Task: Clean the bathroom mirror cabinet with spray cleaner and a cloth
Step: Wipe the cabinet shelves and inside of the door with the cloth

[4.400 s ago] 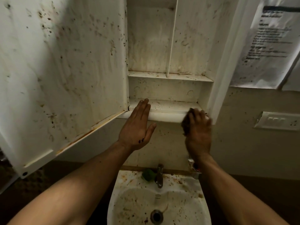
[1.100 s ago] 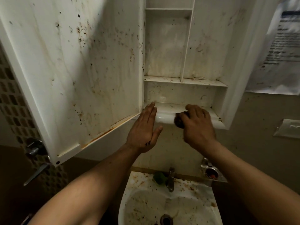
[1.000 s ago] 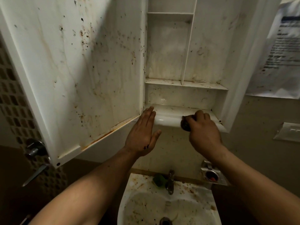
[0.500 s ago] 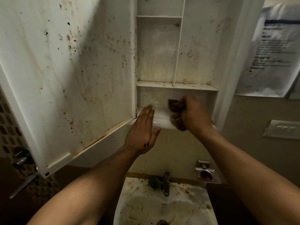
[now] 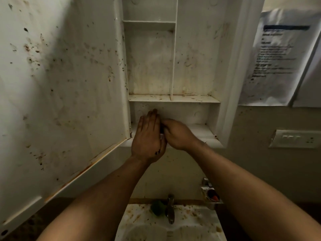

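**Right hand (image 5: 178,134) carried leftward along the bottom shelf (image 5: 199,132) until the left hand (image 5: 147,136) was met**

Half a second earlier the right hand had been held higher, at the back of the lowest compartment, with the brown cloth bunched in plain sight. It was now brought down onto the shelf's left end, knuckles up and fingers curled, pressed against the left palm. The cloth (image 5: 161,130) was almost wholly covered, with only a dark sliver seen between the two hands. It was therefore judged to be gripped inside the right fist. The left hand was kept flat and upright near the hinge corner, fingers straight and together, with nothing held in it.

Further out, the shelf to the right of the hands looked paler than the upper shelf (image 5: 194,99), where brown specks were seen. The open cabinet door (image 5: 60,84) was spattered all over with spots. Below, a stained washbasin (image 5: 196,221), a tap (image 5: 171,209) and a green object (image 5: 157,207) were seen. No spray cleaner was in view.

One wiping stroke was judged complete, with loosened dirt probably swept toward the left palm. Most of the mirror cabinet (image 5: 231,84) was judged to remain uncleaned.
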